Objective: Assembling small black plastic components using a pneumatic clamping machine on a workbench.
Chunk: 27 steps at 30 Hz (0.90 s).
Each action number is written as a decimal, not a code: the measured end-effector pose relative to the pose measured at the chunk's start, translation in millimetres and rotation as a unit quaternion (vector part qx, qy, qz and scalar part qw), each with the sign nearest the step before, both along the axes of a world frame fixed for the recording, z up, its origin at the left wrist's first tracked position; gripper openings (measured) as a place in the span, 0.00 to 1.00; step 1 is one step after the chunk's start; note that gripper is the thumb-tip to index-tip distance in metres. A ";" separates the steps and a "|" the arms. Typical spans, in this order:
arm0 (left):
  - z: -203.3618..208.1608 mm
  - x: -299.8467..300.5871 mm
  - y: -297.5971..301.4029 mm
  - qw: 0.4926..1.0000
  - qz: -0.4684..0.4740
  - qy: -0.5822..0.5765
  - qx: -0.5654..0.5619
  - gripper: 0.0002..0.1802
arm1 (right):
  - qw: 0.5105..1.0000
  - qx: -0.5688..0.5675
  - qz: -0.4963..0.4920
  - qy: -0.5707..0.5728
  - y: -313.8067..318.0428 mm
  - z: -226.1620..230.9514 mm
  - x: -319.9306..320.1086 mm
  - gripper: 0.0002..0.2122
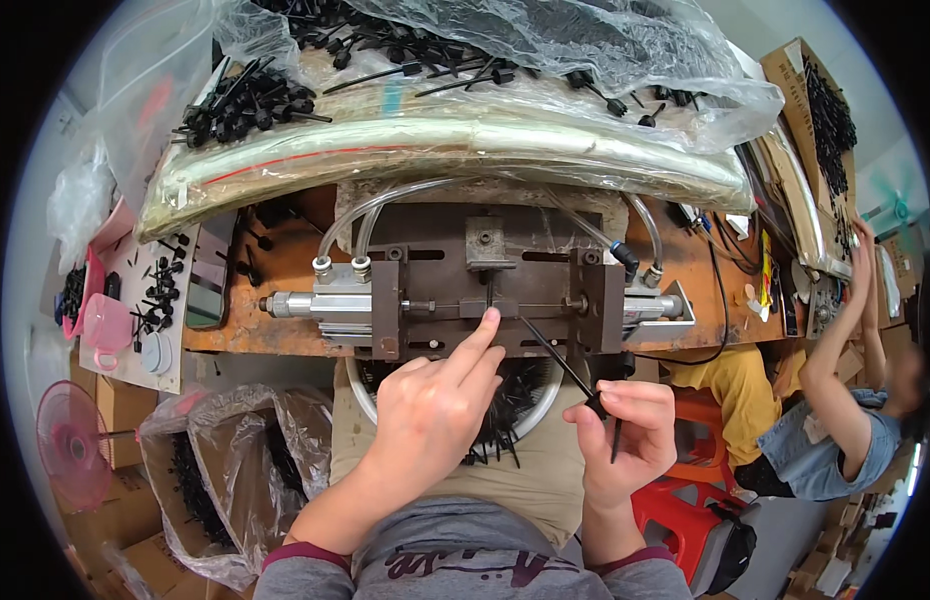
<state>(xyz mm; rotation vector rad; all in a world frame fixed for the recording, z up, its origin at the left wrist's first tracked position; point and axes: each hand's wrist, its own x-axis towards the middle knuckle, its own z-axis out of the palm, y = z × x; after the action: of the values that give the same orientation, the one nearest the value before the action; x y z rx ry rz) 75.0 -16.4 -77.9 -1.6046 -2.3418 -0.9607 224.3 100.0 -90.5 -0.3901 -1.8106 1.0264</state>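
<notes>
My right hand (630,430) pinches a thin black rod with a knob (557,352) on it. The rod slants up and left, its far tip close to the small middle block of the metal clamping fixture (445,225). My left hand (440,395) has its index finger stretched out, the fingertip at that middle block; the other fingers are loosely bent and hold nothing that I can see. Beside the fingertip a short dark pin (490,284) shows above the block. An air cylinder (343,310) sits on the left side of the fixture and another cylinder (650,308) on the right.
A white-rimmed basin (557,400) of black rods rests on my lap. Behind the fixture lies a plastic-wrapped carton (455,140) heaped with similar parts. Clear hoses (370,205) arch over the wooden bench (255,340). A co-worker (835,430) sits at the right, near a red stool (675,520).
</notes>
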 end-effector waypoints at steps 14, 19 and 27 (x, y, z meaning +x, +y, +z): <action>29.8 25.1 -15.9 0.961 -0.072 -0.230 0.136 0.20 | 0.991 0.086 0.100 0.007 -20.7 -6.3 -10.9 0.16; 20.6 14.2 -21.1 0.968 -0.057 -0.181 0.163 0.20 | 0.992 0.073 0.106 -0.018 -9.0 2.3 -11.1 0.11; -8.0 0.7 -9.6 0.997 -0.036 0.025 0.057 0.14 | 0.952 -0.270 0.131 0.052 -11.0 5.2 5.8 0.11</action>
<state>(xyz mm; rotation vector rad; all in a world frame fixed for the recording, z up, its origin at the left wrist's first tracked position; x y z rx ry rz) 75.7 -26.0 -85.9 -1.6583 -2.1693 -1.0350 230.1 89.0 -85.3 -0.4168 -1.4909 1.7065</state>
